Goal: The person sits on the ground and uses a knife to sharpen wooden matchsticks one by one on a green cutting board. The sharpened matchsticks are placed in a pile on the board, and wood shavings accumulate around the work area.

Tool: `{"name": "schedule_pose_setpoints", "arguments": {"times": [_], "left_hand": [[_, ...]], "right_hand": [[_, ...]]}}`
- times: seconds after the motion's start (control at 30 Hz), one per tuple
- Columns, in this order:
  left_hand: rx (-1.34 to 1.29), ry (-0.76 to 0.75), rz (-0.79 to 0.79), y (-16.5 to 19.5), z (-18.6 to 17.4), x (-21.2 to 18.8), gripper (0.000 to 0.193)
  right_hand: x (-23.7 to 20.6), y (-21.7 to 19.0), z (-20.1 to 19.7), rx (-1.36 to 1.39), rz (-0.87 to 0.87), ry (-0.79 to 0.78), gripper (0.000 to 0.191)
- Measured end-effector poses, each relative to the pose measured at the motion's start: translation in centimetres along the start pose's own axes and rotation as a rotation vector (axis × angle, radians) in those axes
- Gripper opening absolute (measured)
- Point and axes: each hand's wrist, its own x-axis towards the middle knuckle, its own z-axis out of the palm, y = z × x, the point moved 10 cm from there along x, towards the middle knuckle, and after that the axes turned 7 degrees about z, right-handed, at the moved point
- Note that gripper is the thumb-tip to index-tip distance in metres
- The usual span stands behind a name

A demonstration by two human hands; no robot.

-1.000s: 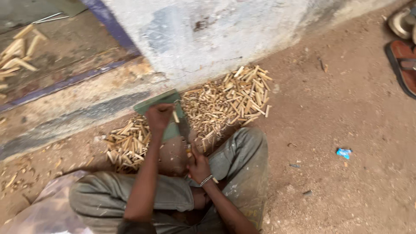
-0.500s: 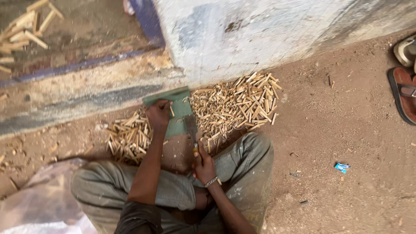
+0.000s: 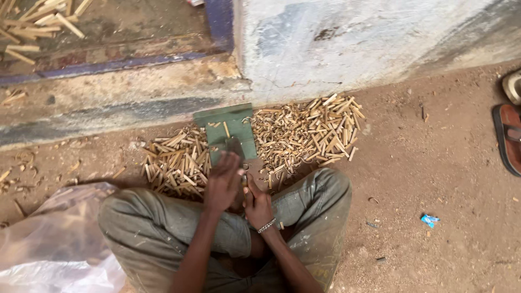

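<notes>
hands meet low in the middle of the frame, just in front of the person's folded knees. the left hand (image 3: 221, 183) has its grip curled around the dark handle of a tool (image 3: 234, 145) that lies over the green board (image 3: 228, 130), so the working end sits on the board and the force goes down into it. the right hand (image 3: 256, 205), with a bracelet at the wrist, is just beside the left and pinches a thin stick (image 3: 245, 182) upright near the board's lower end; its grip looks closed on that stick, though the fingertips are partly hidden by the left hand.

the board leans from the ground toward the pale wall (image 3: 347, 43) in the upper middle, which seems to brace it. short cut sticks lie in two heaps, a left pile (image 3: 173, 163) and a right pile (image 3: 309, 133), one on each side of the board, within easy reach of either hand. a clear plastic sheet (image 3: 49, 244) lies at lower left, a sandal (image 3: 507, 138) at the right edge, a blue scrap (image 3: 429, 220) on the dirt.
</notes>
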Motion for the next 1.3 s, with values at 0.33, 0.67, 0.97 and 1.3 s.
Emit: {"name": "schedule_pose_setpoints", "arguments": {"times": [0.33,0.67,0.97,1.3], "left_hand": [[0.105,-0.275,0.020,-1.5,4.4,-0.3,0.054],[0.098,-0.209,0.020,-0.3,4.0,-0.6,0.050],[0.088,-0.270,-0.016,-1.8,5.2,-0.5,0.054],[0.074,-0.331,-0.042,-3.7,6.2,0.5,0.059]], "right_hand": [[1.7,1.6,0.4,0.047,0.131,-0.090,0.049],[0.6,1.1,-0.9,0.071,0.157,-0.116,0.047],[2.5,1.2,-0.6,-0.060,0.066,-0.067,0.044],[4.7,1.3,0.4,-0.076,-0.011,-0.024,0.038]]}}
